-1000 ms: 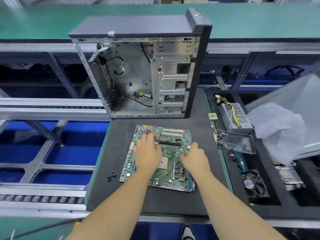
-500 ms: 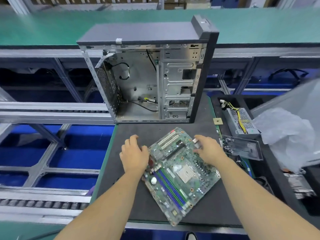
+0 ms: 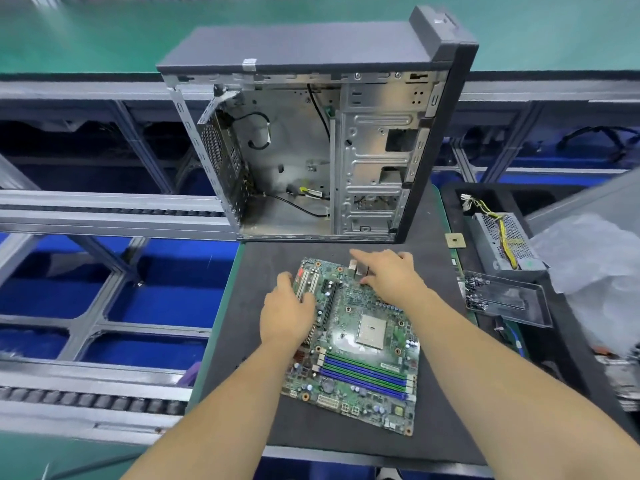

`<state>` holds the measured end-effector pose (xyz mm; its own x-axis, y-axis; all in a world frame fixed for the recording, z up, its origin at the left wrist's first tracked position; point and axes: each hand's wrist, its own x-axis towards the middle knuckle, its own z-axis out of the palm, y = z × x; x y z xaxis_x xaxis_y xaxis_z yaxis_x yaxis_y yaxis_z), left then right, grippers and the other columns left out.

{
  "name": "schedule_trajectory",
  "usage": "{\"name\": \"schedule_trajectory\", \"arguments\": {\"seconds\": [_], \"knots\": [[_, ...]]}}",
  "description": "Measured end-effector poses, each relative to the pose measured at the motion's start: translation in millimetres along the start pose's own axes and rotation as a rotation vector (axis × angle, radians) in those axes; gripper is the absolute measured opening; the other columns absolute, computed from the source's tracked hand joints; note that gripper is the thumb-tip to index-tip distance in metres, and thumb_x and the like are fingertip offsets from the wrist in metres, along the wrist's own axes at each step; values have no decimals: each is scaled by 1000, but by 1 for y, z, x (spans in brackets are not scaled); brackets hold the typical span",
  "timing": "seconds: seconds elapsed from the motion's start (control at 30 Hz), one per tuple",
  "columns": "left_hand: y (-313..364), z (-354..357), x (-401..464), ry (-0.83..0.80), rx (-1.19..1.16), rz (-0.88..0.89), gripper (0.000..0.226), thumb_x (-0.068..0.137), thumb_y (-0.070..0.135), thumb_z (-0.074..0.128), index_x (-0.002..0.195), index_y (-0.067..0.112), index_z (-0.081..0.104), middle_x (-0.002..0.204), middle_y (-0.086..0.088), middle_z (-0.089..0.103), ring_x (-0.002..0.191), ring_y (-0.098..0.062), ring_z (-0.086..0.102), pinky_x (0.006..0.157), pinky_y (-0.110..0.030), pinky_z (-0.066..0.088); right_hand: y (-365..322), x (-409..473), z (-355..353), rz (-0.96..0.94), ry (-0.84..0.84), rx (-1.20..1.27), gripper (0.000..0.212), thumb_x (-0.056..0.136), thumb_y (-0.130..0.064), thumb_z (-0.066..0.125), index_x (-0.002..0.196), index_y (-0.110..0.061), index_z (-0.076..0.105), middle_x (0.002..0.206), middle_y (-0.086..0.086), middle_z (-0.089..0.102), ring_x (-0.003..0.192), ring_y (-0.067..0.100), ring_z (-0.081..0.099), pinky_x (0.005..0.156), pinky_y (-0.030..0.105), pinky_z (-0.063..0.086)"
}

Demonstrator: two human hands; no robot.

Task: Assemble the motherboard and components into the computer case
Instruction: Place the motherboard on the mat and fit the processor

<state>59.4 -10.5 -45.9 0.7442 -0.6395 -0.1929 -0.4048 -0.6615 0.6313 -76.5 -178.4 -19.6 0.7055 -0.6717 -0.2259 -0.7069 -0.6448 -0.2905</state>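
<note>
The motherboard [image 3: 356,344] lay flat on the dark mat [image 3: 263,420] of the desk, just in front of the open computer case [image 3: 322,140]. Half a second before, it had sat turned on a diagonal, with its slots running up toward the right; now it had swung round so that its long axis ran roughly from the case toward the person, leaning slightly to the right at the near end. The blue and green memory slots lay across the near part, the white expansion slots at the far left corner, and the square processor socket sat right of the middle.

The left hand [image 3: 287,313], earlier off the board's left edge, now rested on the far left part of the board, its fingers [image 3: 284,279] loosely curled over the edge by the white slots. The right hand [image 3: 391,275] lay over the far right corner, fingers spread and fairly straight, the forefinger reaching past the metal port block toward the case. Whether the thumb gripped the edge could not be told.

The case stood upright with its open side facing the person, cables loose inside. To the right sat a power supply [image 3: 505,240] with yellow wires and a clear plastic tray [image 3: 509,299] holding small screws.
</note>
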Motion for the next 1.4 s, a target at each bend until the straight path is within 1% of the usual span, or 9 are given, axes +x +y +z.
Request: {"name": "schedule_trajectory", "arguments": {"seconds": [0.17, 0.37, 0.53, 0.9, 0.97, 1.07, 1.17, 1.3, 1.4], "knots": [[0, 3, 7, -31, 134, 25, 42, 94, 28, 50, 133, 16, 41, 128, -10, 45, 114, -29, 44, 85, -45, 49, 15, -10, 13, 154, 39, 50, 46, 93, -49, 68, 132, -28, 57, 120, 1, 60, 120, 29, 52, 100, 48, 37], [2, 10, 9, -17, 201, 47, 44, 94, 32, 47, 135, 17, 42, 128, -8, 49, 115, -29, 43, 88, -43, 44, -3, -4, 11, 91, 19, 45, 66, 91, -56, 66, 146, -24, 45, 130, 2, 59, 126, 29, 50, 100, 49, 42], [0, 7, 5, 35, 202, 55, 38, 93, 33, 48, 129, 21, 44, 124, -4, 51, 110, -26, 46, 88, -42, 43, -21, 3, 8, 135, -33, 8, 37, 97, -43, 64, 113, -10, 59, 114, 10, 57, 113, 32, 54, 92, 45, 50], [37, 14, -4, 172, 186, 158, 28, 91, 37, 45, 115, 24, 50, 115, 1, 53, 103, -24, 46, 87, -40, 36, 47, -93, 4, 572, 51, 19, 29, 101, -21, 56, 118, -7, 39, 110, 18, 65, 91, 35, 62, 71, 37, 45], [44, 20, -7, 151, 212, 183, 26, 91, 39, 44, 110, 24, 51, 113, 1, 53, 102, -24, 46, 86, -40, 36, 48, -102, 3, 642, 90, 107, 26, 97, -20, 58, 113, -5, 45, 111, 19, 66, 96, 36, 64, 72, 36, 45], [46, 27, -13, 120, 246, 202, 25, 91, 42, 44, 106, 24, 52, 112, 2, 54, 102, -24, 47, 86, -40, 38, 41, -110, 2, 761, 81, 365, 29, 84, -24, 71, 98, -2, 57, 96, 18, 70, 71, 31, 71, 65, 41, 60], [37, 34, -18, 55, 301, 206, 34, 92, 47, 43, 116, 25, 50, 117, 1, 52, 107, -25, 47, 89, -41, 39, 23, -119, 8, 780, -119, 550, 48, 74, -15, 79, 107, 0, 48, 99, 20, 66, 67, 34, 73, 56, 50, 62], [16, 36, -23, 80, 363, 189, 41, 93, 49, 43, 126, 25, 47, 123, 0, 50, 112, -24, 45, 95, -42, 36, 18, -116, 19, 707, -332, 267, 38, 84, -33, 72, 101, -7, 50, 78, 1, 69, 63, 18, 65, 67, 22, 50], [6, 35, -26, 174, 391, 190, 45, 92, 50, 47, 129, 25, 46, 126, 0, 47, 115, -25, 42, 95, -41, 36, 21, -101, -1, 639, -51, 44, 38, 90, -49, 64, 105, -14, 62, 90, 3, 68, 87, 25, 66, 66, 31, 46]]}}
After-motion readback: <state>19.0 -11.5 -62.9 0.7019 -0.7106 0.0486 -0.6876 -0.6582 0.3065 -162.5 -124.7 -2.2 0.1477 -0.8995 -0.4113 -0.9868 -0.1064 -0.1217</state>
